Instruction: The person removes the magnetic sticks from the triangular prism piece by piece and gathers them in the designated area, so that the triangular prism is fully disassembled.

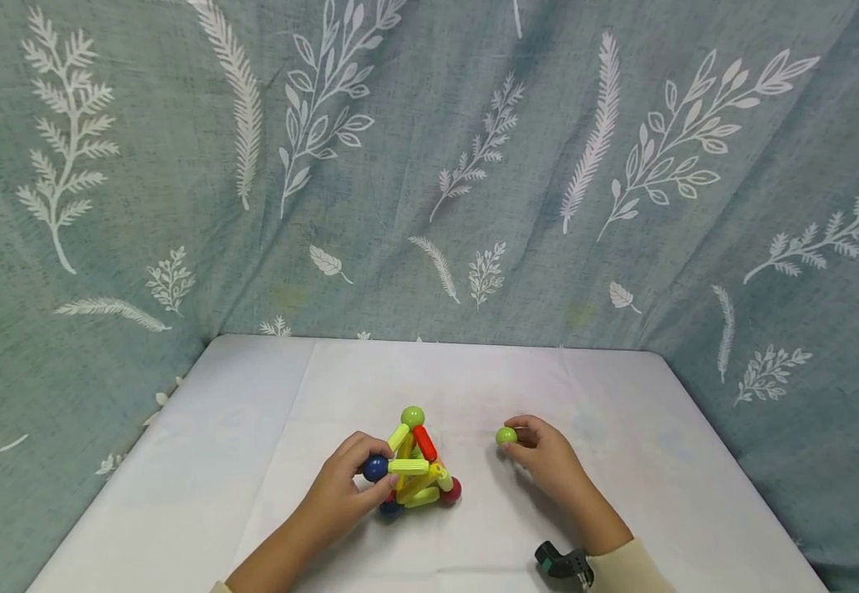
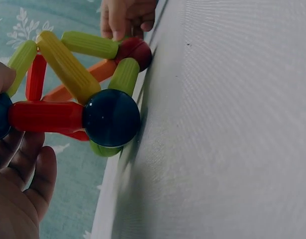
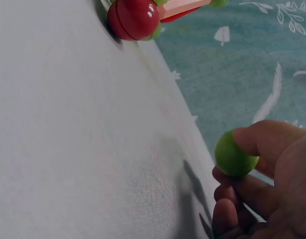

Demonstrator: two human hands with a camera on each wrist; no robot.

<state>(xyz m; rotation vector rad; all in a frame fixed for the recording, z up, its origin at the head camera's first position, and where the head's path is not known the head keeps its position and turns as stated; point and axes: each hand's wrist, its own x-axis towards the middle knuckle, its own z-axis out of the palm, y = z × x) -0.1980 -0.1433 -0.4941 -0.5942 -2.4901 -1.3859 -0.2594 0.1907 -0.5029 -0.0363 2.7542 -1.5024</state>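
Left of centre on the table stands a toy frame of magnetic rods and balls, with a yellow rod [image 2: 68, 67] and a red rod [image 2: 47, 116] on its near side. A green ball [image 1: 413, 417] tops its far corner; a red ball [image 1: 451, 492] and a lower blue ball [image 2: 112, 118] sit at its base. My left hand [image 1: 336, 492] holds the raised blue ball [image 1: 375, 468], from which a yellow-green rod [image 1: 408, 467] runs right. To the right of the frame, my right hand [image 1: 551, 461] pinches a loose green ball [image 1: 506, 436] between thumb and fingers, apart from the frame.
A white cloth covers the table [image 1: 622, 412]. Behind it and at both sides hangs a grey-green curtain [image 1: 414, 247] with white leaf prints. A small black device [image 1: 561, 563] is by the right wrist, beside a beige sleeve [image 1: 631, 568].
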